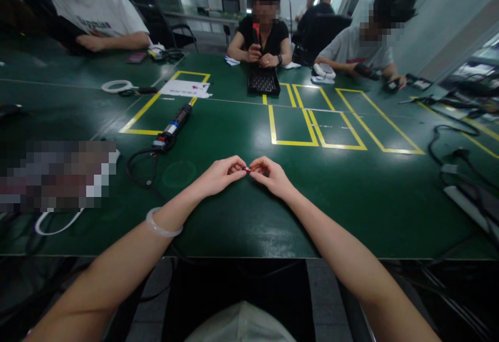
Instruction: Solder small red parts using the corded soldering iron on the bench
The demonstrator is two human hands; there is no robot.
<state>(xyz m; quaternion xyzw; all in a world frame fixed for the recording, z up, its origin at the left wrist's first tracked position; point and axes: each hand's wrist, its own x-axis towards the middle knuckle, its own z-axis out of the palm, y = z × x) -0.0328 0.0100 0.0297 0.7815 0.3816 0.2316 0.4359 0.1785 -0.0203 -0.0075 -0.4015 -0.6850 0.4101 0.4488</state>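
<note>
My left hand (221, 174) and my right hand (270, 175) meet fingertip to fingertip just above the green table (351, 196). Between them they pinch a small red and white part (248, 169), too small to name. Both hands have their fingers curled closed round it. A pale bangle (161, 226) circles my left wrist. A black cylindrical tool with a blue band (173, 127) lies on the table to the left, beyond my left hand, its black cable looping toward me.
Yellow tape rectangles (317, 126) mark the table's middle. A black tray (264, 80) sits before a person opposite. Other people sit at the far left and far right. Cables and a power strip (465, 199) lie at right; a white paper (184, 88) at far left.
</note>
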